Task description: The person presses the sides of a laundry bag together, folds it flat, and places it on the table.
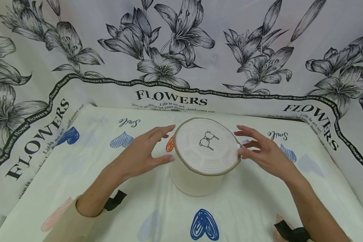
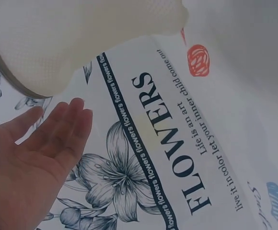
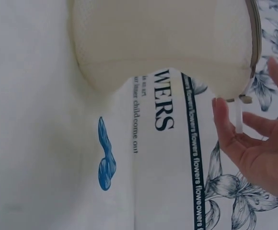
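Mesh bag [image 3: 163,33] cut off in both wrist views, apparently blurred

Looks like somebody's home to me, though can't tell which room: there's a big lily-print cloth [image 1: 217,65] with FLOWERS lettering, plus a pale cloth [image 1: 175,215] covered in scribbly hearts and "Smile" wording.

A: What colours does the round, cream mesh bag [image 3: 163,36] carry?
B: Its curved rim [image 3: 256,43] is grey-brown; its white top [image 1: 220,149] bears a thin black line drawing [image 1: 205,138].
A: And the flat, white cloth [image 1: 245,201] beneath?
B: Scribbled dark and pale blue hearts [image 1: 197,224], an orange-red patch [image 1: 170,144], black "Smile" lettering [image 1: 129,122].
A: The white fabric backdrop [image 1: 224,18]?
B: Black line-drawn lilies [image 1: 159,67], with a black band [image 1: 230,94] lettered in white.
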`<state>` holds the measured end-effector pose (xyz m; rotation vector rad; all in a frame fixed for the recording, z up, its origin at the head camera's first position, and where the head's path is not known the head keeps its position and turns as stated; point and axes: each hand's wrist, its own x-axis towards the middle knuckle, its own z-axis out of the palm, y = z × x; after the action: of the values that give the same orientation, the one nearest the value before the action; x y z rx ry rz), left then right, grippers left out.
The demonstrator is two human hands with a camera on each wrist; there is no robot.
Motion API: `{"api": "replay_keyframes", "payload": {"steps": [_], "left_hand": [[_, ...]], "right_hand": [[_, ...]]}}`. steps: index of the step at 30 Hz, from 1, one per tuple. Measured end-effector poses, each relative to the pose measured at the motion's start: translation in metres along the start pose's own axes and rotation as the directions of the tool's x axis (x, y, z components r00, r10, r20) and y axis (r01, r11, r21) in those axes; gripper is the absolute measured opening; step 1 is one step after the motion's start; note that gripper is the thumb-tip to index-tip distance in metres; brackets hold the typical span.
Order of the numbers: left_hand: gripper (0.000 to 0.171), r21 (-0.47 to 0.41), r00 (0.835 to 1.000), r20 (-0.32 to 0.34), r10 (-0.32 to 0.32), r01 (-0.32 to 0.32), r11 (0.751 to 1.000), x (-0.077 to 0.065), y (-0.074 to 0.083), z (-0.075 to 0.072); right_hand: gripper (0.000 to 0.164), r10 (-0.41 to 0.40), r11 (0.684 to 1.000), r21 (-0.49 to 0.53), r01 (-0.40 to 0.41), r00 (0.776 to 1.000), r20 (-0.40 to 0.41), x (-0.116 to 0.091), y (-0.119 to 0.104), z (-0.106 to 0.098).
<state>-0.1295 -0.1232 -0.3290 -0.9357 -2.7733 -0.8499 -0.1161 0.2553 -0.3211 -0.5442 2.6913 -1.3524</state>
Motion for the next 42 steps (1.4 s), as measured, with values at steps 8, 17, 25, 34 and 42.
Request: {"api": "replay_keyframes", "payload": {"steps": [8, 17, 25, 34, 42], "left_hand": [[0.076, -0.065, 1.000, -0.010, 0.000, -0.001, 0.998, 0.007, 0.003, 0.002], [0.063, -0.184, 0.995, -0.095, -0.015, -0.003, 0.983, 0.013, 0.009, 0.006], [0.057, -0.307, 0.983, -0.114, -0.141, 0.100, 0.947, 0.014, 0.017, 0.011], [0.057, -0.550, 0.957, 0.013, -0.289, 0.248, 0.797, 0.013, 0.019, 0.008], [0.057, -0.632, 0.913, 0.105, -0.395, 0.368, 0.682, 0.015, 0.018, 0.011]], "right_hand": [[0.059, 0.043, 0.995, 0.090, -0.046, 0.999, 0.031, 0.003, -0.003, 0.003], [0.056, 0.102, 0.989, 0.101, -0.105, 0.994, 0.035, 0.005, -0.007, 0.006], [0.060, 0.148, 0.981, 0.123, -0.152, 0.988, 0.038, 0.004, -0.008, 0.009], [0.066, 0.179, 0.977, 0.108, -0.183, 0.983, 0.044, 0.004, -0.013, 0.012], [0.065, 0.191, 0.975, 0.102, -0.195, 0.980, 0.047, 0.005, -0.013, 0.016]]}}
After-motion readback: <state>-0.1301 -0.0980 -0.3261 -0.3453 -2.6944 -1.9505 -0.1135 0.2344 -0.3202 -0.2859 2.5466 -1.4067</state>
